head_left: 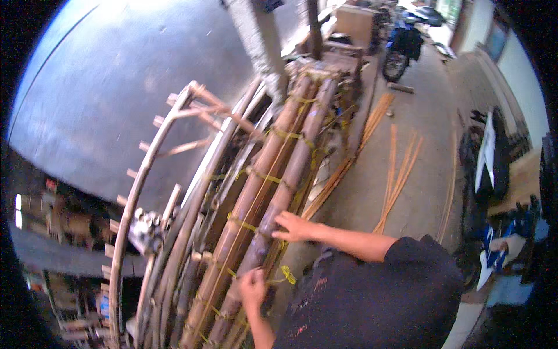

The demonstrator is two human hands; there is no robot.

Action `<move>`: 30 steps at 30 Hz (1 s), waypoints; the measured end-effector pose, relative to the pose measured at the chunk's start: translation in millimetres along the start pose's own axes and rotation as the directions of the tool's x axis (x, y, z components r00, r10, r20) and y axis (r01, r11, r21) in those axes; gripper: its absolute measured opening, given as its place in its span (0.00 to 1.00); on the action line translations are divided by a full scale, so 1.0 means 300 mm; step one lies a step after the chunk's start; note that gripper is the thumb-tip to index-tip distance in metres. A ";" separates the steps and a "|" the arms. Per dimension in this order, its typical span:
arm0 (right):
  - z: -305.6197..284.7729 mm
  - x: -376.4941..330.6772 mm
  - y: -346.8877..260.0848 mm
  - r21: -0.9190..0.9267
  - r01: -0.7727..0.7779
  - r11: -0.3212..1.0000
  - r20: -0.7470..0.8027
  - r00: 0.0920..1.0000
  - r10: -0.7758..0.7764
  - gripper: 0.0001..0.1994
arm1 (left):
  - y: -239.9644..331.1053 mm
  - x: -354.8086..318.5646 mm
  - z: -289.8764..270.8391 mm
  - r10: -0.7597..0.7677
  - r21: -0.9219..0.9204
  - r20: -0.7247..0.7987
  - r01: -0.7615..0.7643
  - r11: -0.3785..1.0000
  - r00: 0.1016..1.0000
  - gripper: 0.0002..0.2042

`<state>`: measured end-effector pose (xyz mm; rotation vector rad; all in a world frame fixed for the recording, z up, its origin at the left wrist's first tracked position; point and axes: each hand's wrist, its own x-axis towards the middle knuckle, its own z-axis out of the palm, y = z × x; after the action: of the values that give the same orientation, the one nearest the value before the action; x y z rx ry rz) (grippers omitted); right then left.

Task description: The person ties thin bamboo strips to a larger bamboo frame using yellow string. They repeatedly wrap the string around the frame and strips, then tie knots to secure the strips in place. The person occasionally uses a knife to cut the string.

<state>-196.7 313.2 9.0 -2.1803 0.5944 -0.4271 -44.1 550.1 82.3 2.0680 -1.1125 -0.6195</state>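
Observation:
Two thick brown bamboo poles (258, 176) lie side by side on a slant in front of me, bound at intervals with yellow cord (286, 274). My right hand (295, 227) reaches across to the nearer pole (273, 218), its fingers apart and resting at the pole's edge. Lower down, my left hand (253, 286) is closed in a pinch beside the same pole. A length of the cord runs out from its fingers to a small loose bunch of loops. The fingertips are slightly blurred.
Behind the poles stand a curved wooden frame with rungs (152, 148) and a concrete post (256, 38). Thin bamboo strips (401, 177) lie on the concrete floor (433, 116) to the right. A blue motorcycle (401, 46) is parked farther off. Dark-and-white vehicle parts (487, 151) line the right side.

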 end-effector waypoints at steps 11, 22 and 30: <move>-0.105 -0.198 0.257 0.124 -0.194 0.973 0.047 0.981 0.190 0.22 | -0.203 0.240 -0.127 -0.127 0.132 -0.479 0.215 0.968 0.868 0.18; -0.371 0.043 0.493 0.057 -0.127 0.990 0.053 0.991 0.124 0.16 | -0.314 0.289 -0.132 -0.279 0.143 -0.580 0.433 0.890 0.765 0.20; -0.551 0.002 0.731 0.022 -0.215 0.976 0.102 0.972 0.212 0.20 | -0.193 0.346 -0.159 -0.479 0.110 -0.494 0.598 0.794 0.726 0.19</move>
<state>-335.9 87.5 -62.9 -2.0659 0.7524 -0.2113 72.0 500.9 60.3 2.6229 -0.3101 -0.2309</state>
